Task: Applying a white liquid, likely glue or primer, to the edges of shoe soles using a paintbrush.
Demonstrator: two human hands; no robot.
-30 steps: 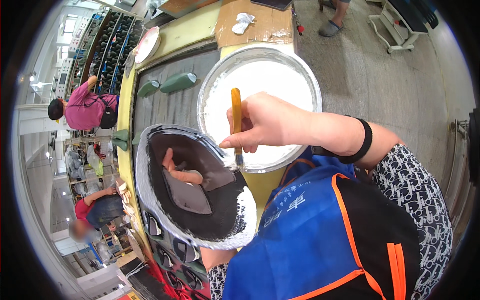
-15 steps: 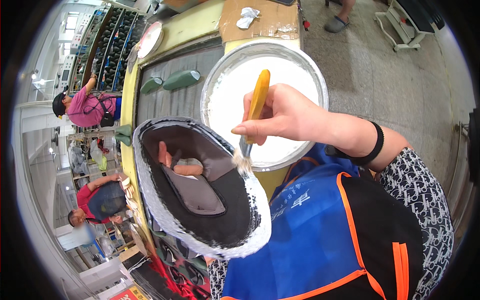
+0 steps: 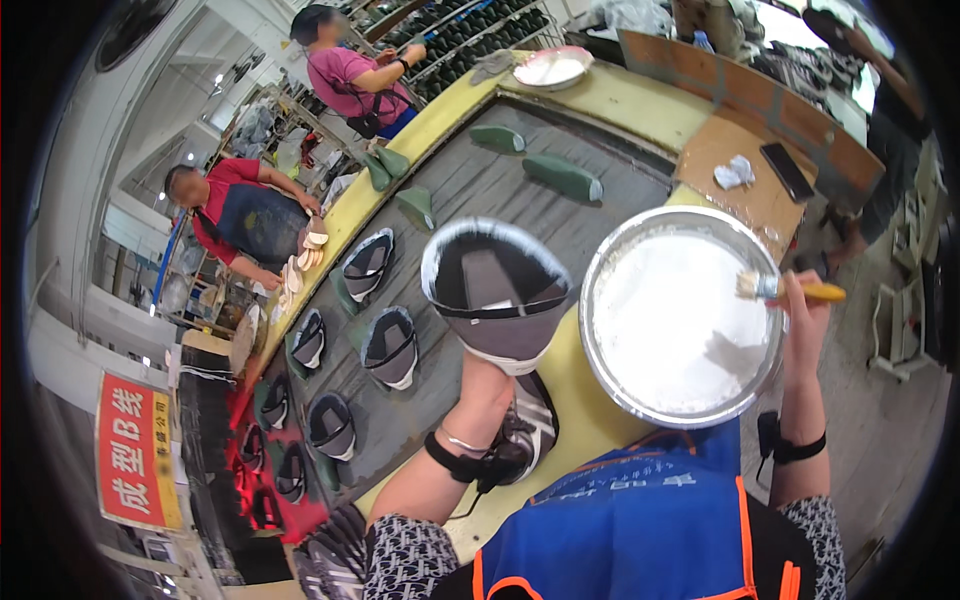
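Hands [image 3: 804, 308] hold a brush [image 3: 769, 287] and shoe upper [image 3: 507, 328].

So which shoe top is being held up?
The grey upper with the broad white rim, held by the left hand; the uppers to its left sit lower with no hand on them.

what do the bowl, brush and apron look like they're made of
The bowl looks like metal: silvery grey with a dull shine. The brush has a smooth yellow handle, perhaps varnished wood or plastic, and pale bristles of unclear fibre. The apron seems smooth cloth, judging by its soft folds.
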